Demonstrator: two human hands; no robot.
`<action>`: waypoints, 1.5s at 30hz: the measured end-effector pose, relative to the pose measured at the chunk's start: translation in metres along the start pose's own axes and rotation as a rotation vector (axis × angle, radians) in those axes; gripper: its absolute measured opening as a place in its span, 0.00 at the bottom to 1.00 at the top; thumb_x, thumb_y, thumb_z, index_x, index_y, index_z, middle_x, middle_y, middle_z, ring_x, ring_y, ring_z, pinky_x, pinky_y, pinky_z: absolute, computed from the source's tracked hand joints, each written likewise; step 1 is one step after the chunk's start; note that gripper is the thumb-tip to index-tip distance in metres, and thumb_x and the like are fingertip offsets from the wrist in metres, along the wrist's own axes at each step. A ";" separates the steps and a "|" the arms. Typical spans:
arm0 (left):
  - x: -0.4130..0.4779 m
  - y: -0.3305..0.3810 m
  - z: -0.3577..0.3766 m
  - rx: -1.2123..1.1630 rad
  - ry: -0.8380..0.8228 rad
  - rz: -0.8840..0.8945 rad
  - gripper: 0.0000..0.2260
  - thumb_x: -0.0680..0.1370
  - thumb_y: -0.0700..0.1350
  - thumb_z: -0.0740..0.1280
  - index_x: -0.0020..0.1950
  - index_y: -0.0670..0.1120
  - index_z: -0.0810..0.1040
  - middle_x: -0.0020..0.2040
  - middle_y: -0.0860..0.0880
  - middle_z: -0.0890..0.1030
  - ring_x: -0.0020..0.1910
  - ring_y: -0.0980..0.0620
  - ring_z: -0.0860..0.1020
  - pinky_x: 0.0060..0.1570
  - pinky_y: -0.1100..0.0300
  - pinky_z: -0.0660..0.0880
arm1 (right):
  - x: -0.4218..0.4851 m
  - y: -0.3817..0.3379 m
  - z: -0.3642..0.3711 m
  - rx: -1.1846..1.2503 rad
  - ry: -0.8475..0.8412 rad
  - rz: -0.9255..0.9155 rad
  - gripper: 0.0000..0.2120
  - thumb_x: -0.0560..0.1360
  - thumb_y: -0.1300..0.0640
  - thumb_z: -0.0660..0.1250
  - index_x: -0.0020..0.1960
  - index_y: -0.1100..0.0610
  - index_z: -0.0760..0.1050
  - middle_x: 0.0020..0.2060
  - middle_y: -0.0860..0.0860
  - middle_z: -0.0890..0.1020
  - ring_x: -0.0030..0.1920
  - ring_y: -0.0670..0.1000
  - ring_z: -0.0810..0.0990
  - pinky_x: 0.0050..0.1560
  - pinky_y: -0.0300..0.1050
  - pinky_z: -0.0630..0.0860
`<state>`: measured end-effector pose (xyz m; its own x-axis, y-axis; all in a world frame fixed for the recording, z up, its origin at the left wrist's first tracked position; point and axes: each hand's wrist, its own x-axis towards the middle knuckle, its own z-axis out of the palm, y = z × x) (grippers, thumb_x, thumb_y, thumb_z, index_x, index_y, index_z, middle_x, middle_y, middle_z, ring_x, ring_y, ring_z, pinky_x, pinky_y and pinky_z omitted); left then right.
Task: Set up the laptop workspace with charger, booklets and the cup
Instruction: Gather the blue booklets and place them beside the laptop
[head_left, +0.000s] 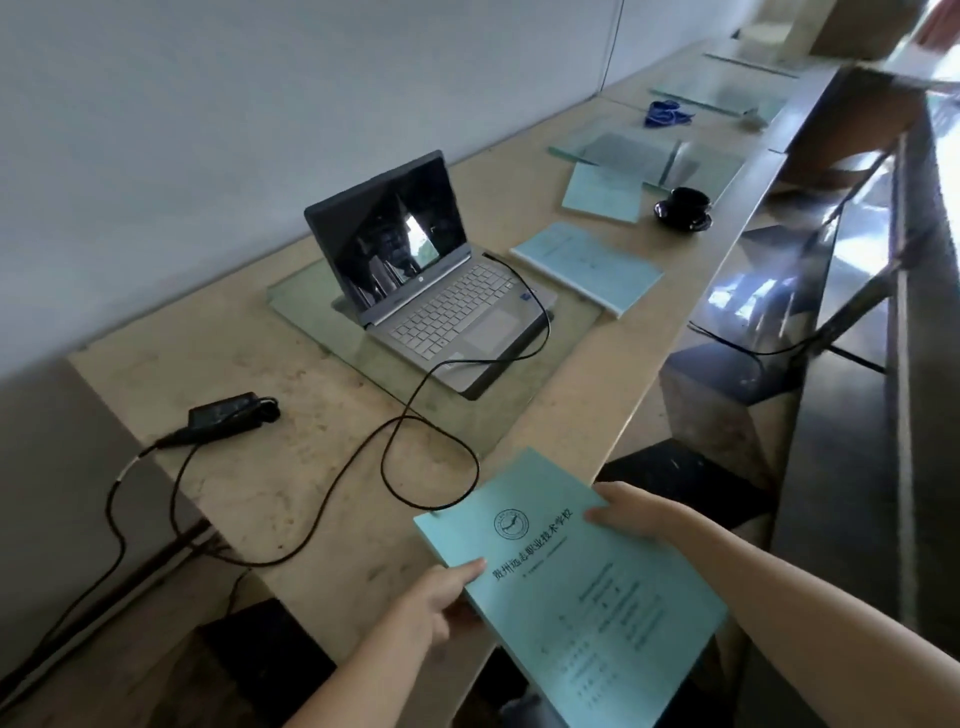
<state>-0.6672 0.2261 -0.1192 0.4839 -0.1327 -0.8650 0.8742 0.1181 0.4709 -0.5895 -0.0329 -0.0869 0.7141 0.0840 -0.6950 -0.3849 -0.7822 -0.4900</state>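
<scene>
A light-blue booklet (566, 597) hangs over the counter's front edge, held from both sides. My left hand (436, 597) grips its left edge with the thumb on top. Along its right edge, my right hand (631, 512) holds it, thumb on the cover. An open silver laptop (436, 291) with a dark screen stands on a glass pane (306, 317). Its black cable (431, 457) loops across the counter to the charger brick (228, 413). Two more blue booklets (587, 265) (602, 193) lie right of the laptop. A black cup on its saucer (684, 207) sits beyond them.
The beige counter (291, 483) runs along a white wall. More glass panes (654, 156) and a blue cloth (665, 113) lie farther right. A dark glossy raised ledge (841, 364) borders the counter's front. Cables drop off the counter's left end.
</scene>
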 end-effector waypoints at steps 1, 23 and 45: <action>0.001 0.001 0.005 -0.006 -0.016 0.005 0.16 0.74 0.43 0.70 0.60 0.38 0.77 0.64 0.44 0.77 0.67 0.43 0.70 0.73 0.46 0.57 | -0.004 0.006 -0.001 0.045 0.011 0.013 0.15 0.79 0.57 0.63 0.63 0.60 0.74 0.56 0.55 0.79 0.54 0.55 0.81 0.54 0.48 0.79; 0.053 0.147 0.169 -0.226 0.108 0.336 0.03 0.74 0.34 0.68 0.44 0.41 0.77 0.42 0.42 0.82 0.41 0.43 0.80 0.37 0.55 0.76 | 0.045 0.036 -0.181 0.526 0.349 -0.148 0.06 0.78 0.59 0.65 0.53 0.53 0.78 0.43 0.51 0.86 0.39 0.53 0.86 0.41 0.48 0.83; 0.166 0.299 0.275 -0.273 0.355 0.508 0.09 0.74 0.32 0.67 0.52 0.41 0.79 0.46 0.40 0.83 0.45 0.41 0.81 0.51 0.48 0.78 | 0.192 0.042 -0.353 0.535 0.350 -0.209 0.04 0.78 0.58 0.64 0.48 0.51 0.77 0.39 0.50 0.85 0.35 0.51 0.84 0.38 0.46 0.82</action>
<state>-0.3148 -0.0315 -0.0743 0.7488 0.3311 -0.5742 0.4775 0.3313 0.8138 -0.2621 -0.2676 -0.0546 0.9176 -0.0753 -0.3902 -0.3908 -0.3499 -0.8514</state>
